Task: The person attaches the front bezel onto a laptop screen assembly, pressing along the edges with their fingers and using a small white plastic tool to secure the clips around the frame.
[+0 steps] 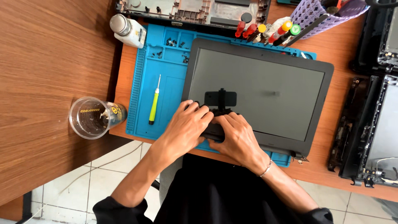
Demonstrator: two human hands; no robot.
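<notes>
Black laptop lid (261, 91) under both hands

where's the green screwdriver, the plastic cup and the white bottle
green screwdriver (154, 105), head view, on its green handle
plastic cup (89, 118), head view, on its clear inside
white bottle (132, 33), head view, on its white body

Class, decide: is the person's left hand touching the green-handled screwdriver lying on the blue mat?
Apart. The head view shows bare blue mat between the left hand and the green-handled screwdriver.
</notes>
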